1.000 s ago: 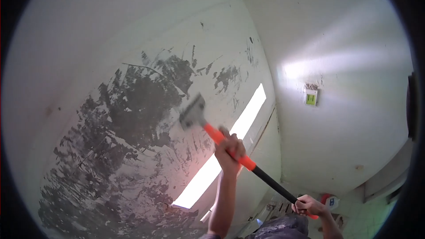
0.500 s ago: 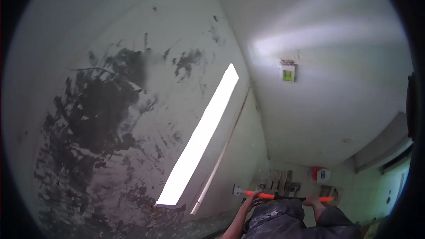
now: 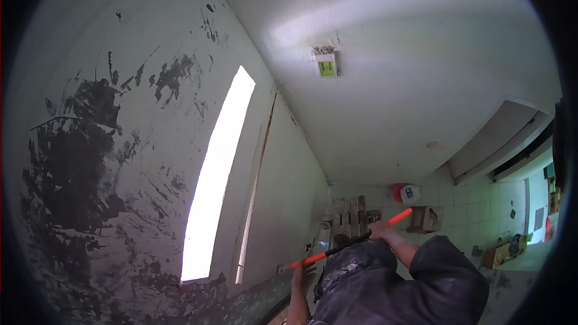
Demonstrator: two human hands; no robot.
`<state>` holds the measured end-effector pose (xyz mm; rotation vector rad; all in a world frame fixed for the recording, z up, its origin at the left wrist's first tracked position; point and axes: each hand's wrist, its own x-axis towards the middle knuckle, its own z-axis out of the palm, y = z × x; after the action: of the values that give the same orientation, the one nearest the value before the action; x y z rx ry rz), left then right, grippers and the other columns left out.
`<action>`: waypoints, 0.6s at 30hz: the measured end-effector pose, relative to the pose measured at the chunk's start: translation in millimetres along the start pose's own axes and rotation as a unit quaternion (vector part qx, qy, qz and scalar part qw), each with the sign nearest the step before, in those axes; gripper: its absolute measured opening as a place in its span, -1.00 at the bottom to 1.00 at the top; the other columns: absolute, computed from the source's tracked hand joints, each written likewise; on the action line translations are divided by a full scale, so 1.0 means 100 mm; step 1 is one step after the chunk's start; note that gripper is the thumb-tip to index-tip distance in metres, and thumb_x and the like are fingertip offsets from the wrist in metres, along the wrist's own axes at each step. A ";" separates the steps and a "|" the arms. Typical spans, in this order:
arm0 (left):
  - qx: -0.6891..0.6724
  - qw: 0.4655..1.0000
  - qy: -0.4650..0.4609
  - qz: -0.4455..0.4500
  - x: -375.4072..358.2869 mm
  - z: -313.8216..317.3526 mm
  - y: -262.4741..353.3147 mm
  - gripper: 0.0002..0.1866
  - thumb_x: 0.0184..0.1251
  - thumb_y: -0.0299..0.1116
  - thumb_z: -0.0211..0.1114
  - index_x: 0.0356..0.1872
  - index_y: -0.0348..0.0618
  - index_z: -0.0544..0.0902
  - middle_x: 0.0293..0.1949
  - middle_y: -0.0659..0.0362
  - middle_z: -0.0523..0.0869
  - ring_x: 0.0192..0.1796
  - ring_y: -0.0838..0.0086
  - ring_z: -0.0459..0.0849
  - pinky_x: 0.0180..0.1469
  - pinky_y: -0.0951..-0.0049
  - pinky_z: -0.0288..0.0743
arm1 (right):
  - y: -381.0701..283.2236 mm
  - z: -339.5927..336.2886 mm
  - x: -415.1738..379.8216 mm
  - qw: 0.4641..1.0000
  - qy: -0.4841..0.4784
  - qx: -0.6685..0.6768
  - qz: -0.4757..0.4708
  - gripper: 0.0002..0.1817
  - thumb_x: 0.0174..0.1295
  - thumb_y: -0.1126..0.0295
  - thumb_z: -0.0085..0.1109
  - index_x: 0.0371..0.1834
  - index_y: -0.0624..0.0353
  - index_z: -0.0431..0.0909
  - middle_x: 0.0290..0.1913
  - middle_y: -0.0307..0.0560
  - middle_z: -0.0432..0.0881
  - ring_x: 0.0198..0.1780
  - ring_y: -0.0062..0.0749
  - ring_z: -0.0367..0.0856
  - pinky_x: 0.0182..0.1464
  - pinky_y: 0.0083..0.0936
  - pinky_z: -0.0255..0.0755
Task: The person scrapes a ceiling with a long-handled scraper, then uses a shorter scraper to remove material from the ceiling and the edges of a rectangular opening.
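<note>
On my remote head-cam feed, the long-handled tool (image 3: 349, 244) lay slantwise across the near scene by the dusty trousers (image 3: 391, 286), fore end near L, butt end farther R. The L hand (image 3: 304, 275) was at the orange fore grip, fingers bent loosely round it; I couldn't confirm how firm the hold was. The R hand (image 3: 379, 230) was closed round the shaft nr the orange butt end. The tip beyond the L hand was too small and dim to ID. Risk 1: fore end dipping or twisting; cause, a slack L grip. Risk 2: tip hitting the patchy wall (image 3: 150, 186) at L; cause, a wide swing that way, as I couldn't gauge the gap. Risk 3: butt end striking the red-and-white container (image 3: 410, 193) or wooden stand (image 3: 426, 219) at far R; cause, an overlong push in that direction, depth there also being unclear. Risk 4: misjudged tip pos.; cause, glare fm the bright strip (image 3: 220, 174), btwn the dark patches (image 3: 66, 180) and the thin slat (image 3: 253, 186). Risk 5: a stumble; cause, stepping unchecked toward the slatted wood (image 3: 349, 213) on the far side of the tool.
</note>
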<state>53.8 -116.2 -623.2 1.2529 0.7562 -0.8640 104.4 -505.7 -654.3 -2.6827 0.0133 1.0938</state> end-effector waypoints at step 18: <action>-0.153 0.987 0.010 0.052 0.35 -0.42 -0.74 -0.32 0.37 0.16 -0.08 0.31 -0.15 0.35 0.24 -0.04 0.50 0.17 0.05 0.54 0.23 0.05 0.39 | -0.25 -0.07 0.68 0.995 -0.033 -0.068 -0.069 -0.48 -0.17 0.13 0.23 -0.01 -0.17 0.66 -0.04 -0.05 0.69 0.05 -0.11 0.64 0.04 -0.17 0.53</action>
<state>5.5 -86.4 -695.0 1.0189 0.8003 -0.6241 160.6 -477.1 -690.2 -2.7155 -0.2635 1.1793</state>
